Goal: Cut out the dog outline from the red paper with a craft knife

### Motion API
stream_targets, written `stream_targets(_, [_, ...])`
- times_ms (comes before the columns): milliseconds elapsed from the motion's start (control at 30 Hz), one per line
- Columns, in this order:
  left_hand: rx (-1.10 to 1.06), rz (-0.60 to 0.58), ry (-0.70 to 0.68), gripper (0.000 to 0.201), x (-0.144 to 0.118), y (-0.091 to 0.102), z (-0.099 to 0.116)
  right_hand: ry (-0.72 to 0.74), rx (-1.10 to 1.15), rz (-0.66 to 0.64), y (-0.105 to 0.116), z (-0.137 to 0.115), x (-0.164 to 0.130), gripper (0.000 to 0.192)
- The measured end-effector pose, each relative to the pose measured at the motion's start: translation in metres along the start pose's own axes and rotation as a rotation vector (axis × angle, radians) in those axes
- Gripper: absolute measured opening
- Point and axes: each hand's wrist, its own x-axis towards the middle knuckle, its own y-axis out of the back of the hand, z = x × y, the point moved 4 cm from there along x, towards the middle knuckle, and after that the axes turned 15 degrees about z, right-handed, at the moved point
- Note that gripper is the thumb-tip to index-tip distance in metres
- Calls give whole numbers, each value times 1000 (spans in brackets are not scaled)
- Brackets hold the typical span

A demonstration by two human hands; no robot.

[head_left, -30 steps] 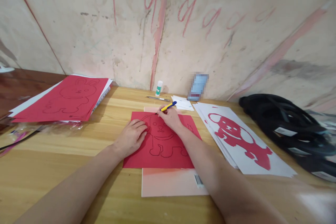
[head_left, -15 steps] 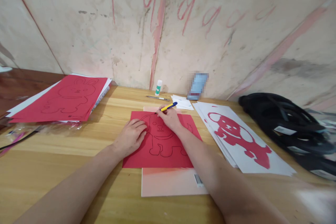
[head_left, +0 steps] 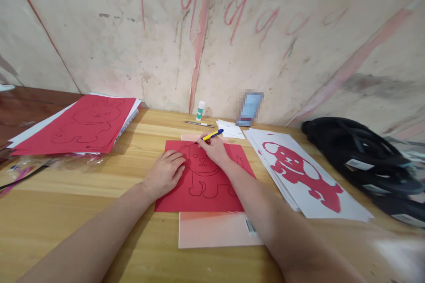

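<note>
My left hand (head_left: pixel 165 173) lies flat pinning the red sheet (head_left: pixel 212 194) while my right hand (head_left: pixel 215 148) grips the pen (head_left: pixel 212 135), best guided slowly along the outline.

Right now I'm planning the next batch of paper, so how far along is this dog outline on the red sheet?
Body, legs and face already look outlined on the red paper sheet. In hand: the right hand holds a yellow-and-blue pen with its tip at the head's top edge, while the left hand lies flat on the sheet. Left: the outline under the hand can't be judged; nothing is cut out.
</note>
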Motion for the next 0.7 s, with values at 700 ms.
stream_targets(700, [3,4,-6,22,-1,-2,-1,13,28,-27,-3,2,-1,12])
